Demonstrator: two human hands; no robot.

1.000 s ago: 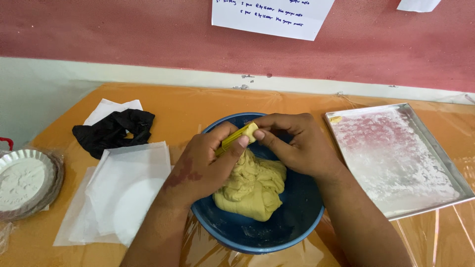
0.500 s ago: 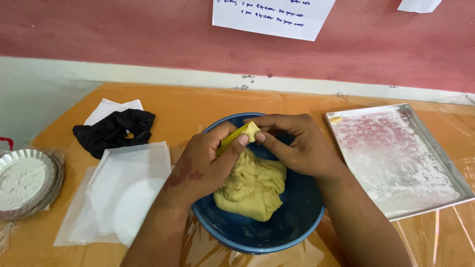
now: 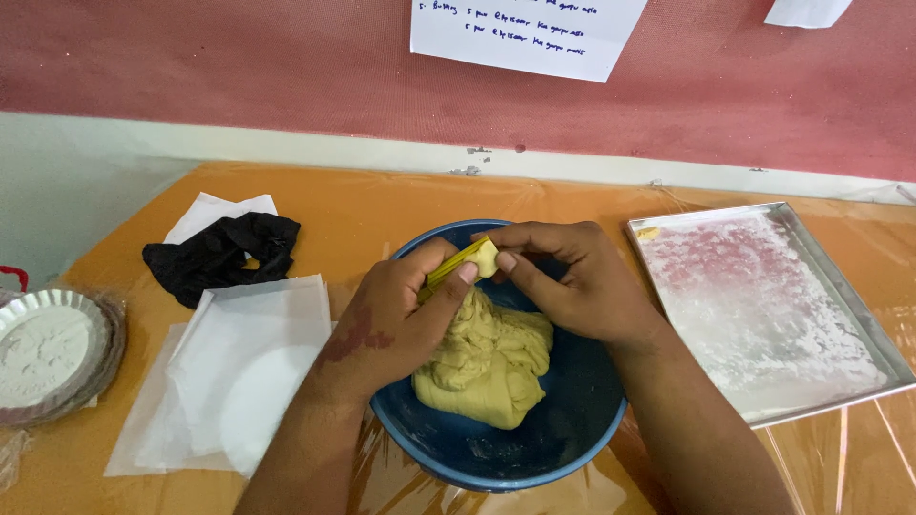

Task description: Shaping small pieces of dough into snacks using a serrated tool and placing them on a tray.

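A blue bowl point(image 3: 572, 434) sits at the middle of the orange table, holding a lump of yellow dough point(image 3: 491, 358). Both my hands are over the bowl's far side. My left hand point(image 3: 396, 315) and my right hand point(image 3: 572, 277) pinch a small piece of dough point(image 3: 474, 259) between thumbs and fingertips, just above the big lump. The piece still seems joined to the lump, though my fingers hide the join.
A floured metal tray point(image 3: 763, 305) lies to the right of the bowl. White paper sheets point(image 3: 239, 362) lie to the left, with a black cloth point(image 3: 224, 253) behind them. A fluted foil dish of flour point(image 3: 48, 348) sits at the far left edge.
The hands have barely moved; the pinched piece of dough is drawn slightly higher and more to the right between the fingertips.
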